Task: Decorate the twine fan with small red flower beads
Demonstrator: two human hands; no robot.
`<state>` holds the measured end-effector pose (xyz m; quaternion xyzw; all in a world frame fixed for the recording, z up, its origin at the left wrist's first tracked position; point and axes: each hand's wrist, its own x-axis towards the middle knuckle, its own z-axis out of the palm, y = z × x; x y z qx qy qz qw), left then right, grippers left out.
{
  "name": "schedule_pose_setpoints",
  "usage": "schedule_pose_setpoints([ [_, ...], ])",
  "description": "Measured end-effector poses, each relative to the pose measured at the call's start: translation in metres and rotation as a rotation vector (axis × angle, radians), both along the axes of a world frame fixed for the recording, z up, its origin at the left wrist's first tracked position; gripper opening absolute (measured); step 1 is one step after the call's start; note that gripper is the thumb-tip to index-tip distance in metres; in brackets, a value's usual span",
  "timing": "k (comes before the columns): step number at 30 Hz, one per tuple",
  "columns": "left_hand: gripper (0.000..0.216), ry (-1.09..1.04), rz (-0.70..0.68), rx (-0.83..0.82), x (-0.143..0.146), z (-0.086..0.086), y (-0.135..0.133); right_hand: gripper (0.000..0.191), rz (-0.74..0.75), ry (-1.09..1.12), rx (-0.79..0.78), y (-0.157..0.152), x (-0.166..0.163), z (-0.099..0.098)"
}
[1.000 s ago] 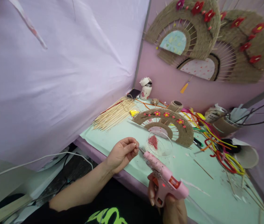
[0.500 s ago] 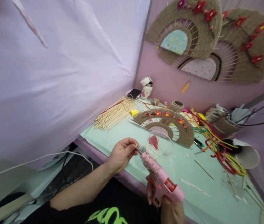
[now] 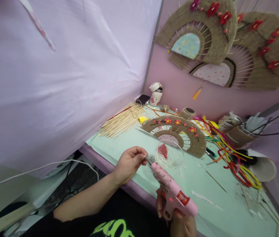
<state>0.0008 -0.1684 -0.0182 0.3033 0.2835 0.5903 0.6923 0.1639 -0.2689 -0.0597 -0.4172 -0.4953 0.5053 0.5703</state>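
Observation:
My right hand (image 3: 182, 223) grips a pink hot glue gun (image 3: 170, 184) with a small red light lit on its side. Its metal nozzle points up and left, at the fingertips of my left hand (image 3: 129, 164). Thumb and forefinger of that hand are pinched on a tiny white bead (image 3: 144, 156), right at the nozzle tip. Just beyond the nozzle stands a clear round dish (image 3: 179, 161) holding white beads and a red heap. Behind the dish lies a twine-wrapped fan (image 3: 198, 143) with red and pink flowers and a pale centre.
Thin wooden sticks (image 3: 121, 123) lie in a bundle at the back left, near a phone (image 3: 143, 99) and a white jar (image 3: 155, 95). Coloured pipe cleaners (image 3: 243, 174) and a pot with branches (image 3: 238, 133) are on the right. Larger twine fans (image 3: 218, 36) hang on the wall.
The view has shifted slightly. The glue gun has moved a little to the right and down, its nozzle still at my left fingertips. My left hand keeps its pinch.

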Motion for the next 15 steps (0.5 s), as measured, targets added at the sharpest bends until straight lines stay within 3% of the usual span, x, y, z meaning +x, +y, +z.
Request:
schedule_pose_setpoints([
  [15,0.035,0.023,0.012,-0.017,-0.0001,0.0049,-0.0011,0.059,-0.033,0.004,-0.066,0.0009,-0.002,0.0008],
])
